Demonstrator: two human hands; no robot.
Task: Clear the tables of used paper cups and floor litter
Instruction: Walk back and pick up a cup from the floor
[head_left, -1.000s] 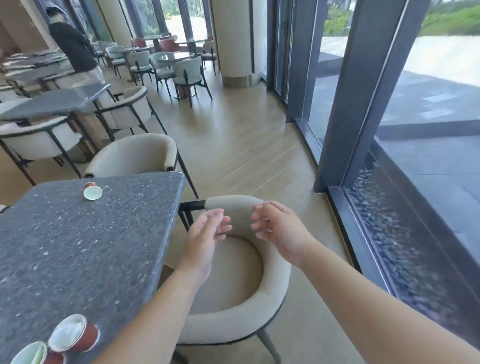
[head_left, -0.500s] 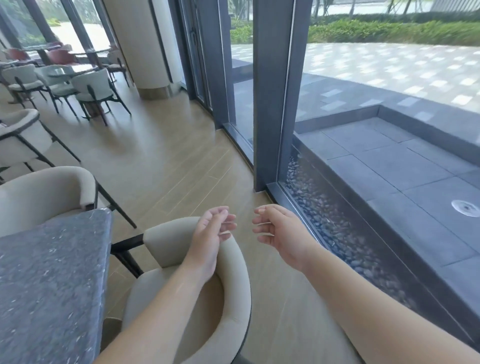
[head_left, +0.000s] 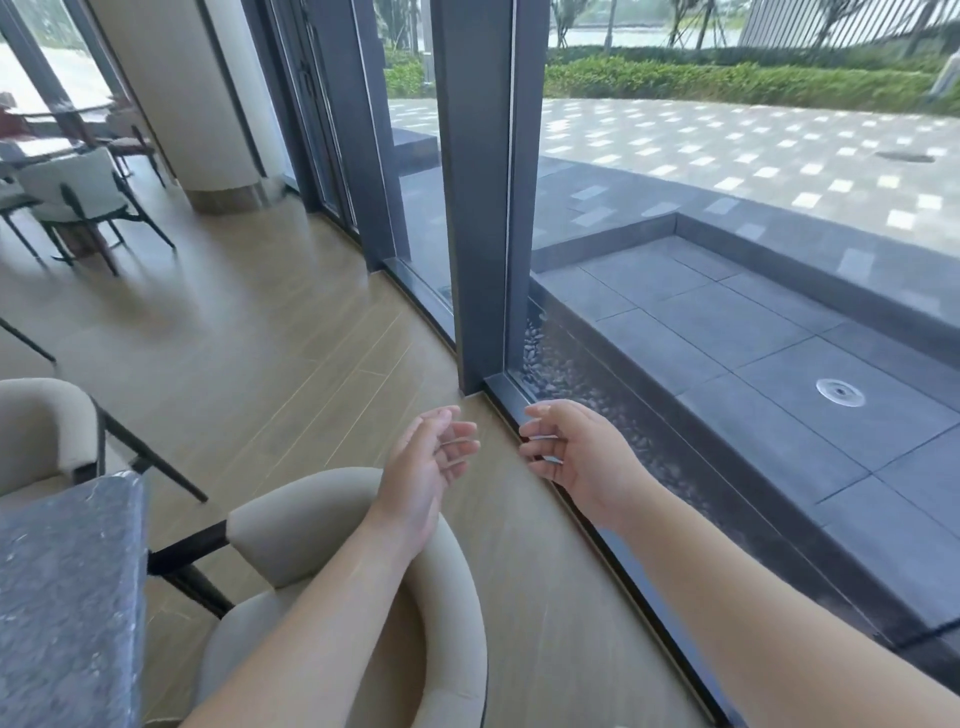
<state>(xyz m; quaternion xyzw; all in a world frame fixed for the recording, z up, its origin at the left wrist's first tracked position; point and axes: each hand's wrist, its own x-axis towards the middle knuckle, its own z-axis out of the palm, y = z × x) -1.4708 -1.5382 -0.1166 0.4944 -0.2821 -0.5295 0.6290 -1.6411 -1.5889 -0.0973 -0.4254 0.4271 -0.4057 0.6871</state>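
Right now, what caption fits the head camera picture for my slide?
Two empty hands, left and right, held out over a beige armchair beside the window frame.

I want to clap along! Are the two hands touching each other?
Apart. The head view shows wooden floor plainly between the left hand and the right hand.

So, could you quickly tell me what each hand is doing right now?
Left hand: open, fingers loosely curled, holding nothing.
Right hand: open, fingers loosely curled, holding nothing.
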